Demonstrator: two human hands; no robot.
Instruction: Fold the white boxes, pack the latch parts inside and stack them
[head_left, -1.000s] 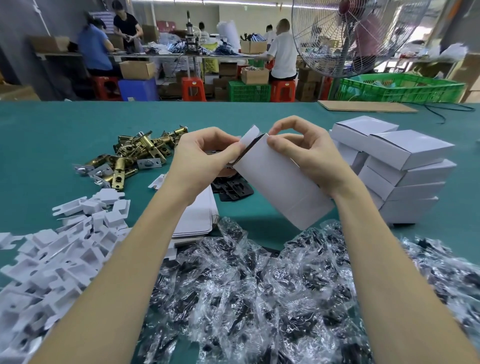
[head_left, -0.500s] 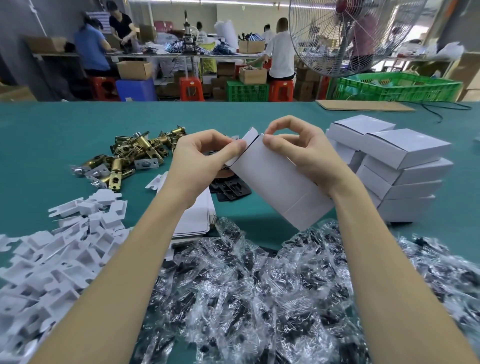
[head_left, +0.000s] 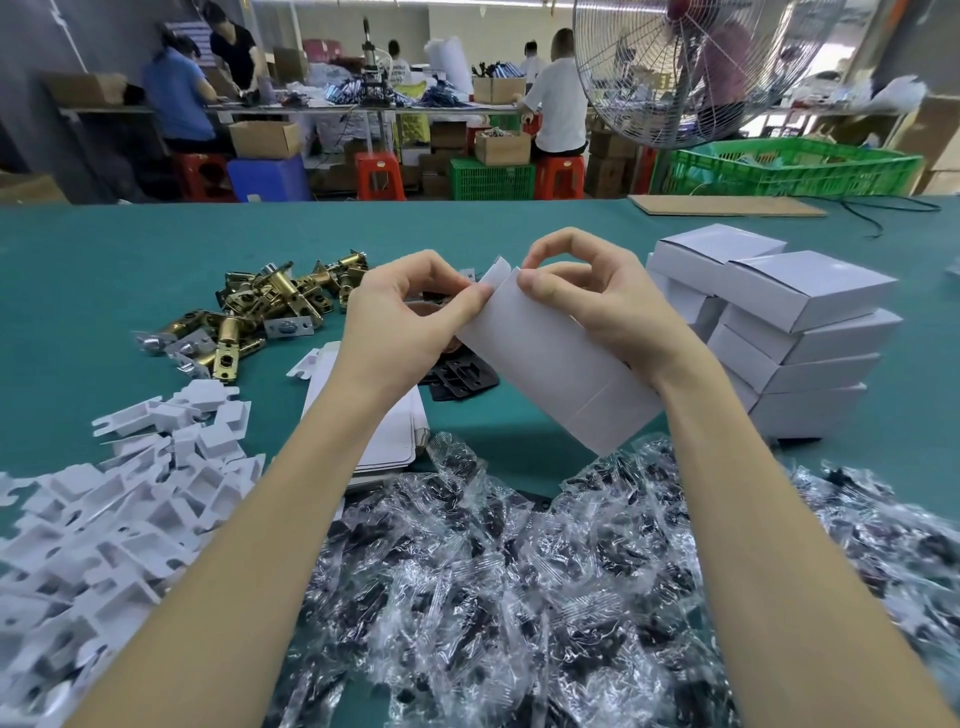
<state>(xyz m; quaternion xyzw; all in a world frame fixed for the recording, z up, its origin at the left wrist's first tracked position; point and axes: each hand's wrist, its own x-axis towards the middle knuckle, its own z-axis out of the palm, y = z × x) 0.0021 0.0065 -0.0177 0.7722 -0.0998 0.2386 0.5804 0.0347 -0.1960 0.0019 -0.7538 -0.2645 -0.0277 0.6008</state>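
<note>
Left hand (head_left: 410, 317): fingers curled, thumb and fingertips pinching the upper left corner of the white box (head_left: 550, 358). Right hand (head_left: 597, 296): thumb pressed on the box's top edge, forefinger arched over the small end flap (head_left: 500, 270). White box: held above the table at centre, tilted, lower end toward 5 o'clock, flap end up at 12 o'clock; contents not visible.

Nearest, 6 o'clock: heap of clear plastic bags (head_left: 519, 597) holding dark parts, spread across the front edge under both forearms.
8 o'clock: pile of white card inserts (head_left: 104, 519), loose and overlapping.
Just beyond the bags, under the left forearm: stack of flat white box blanks (head_left: 384, 441).
Centre, behind the held box: black plates (head_left: 462, 376) lying flat on the green table (head_left: 104, 270).
10 o'clock: cluster of brass latch parts (head_left: 270, 306), some with silver faceplates, touching one another.
2 to 3 o'clock: stack of folded white boxes (head_left: 800, 343), several layers high, just beside the right wrist.
1 o'clock, far table edge: flat cardboard sheet (head_left: 727, 205).
Beyond the table: standing fan (head_left: 701, 73), green crate (head_left: 784, 171), red stools and several people at benches.
</note>
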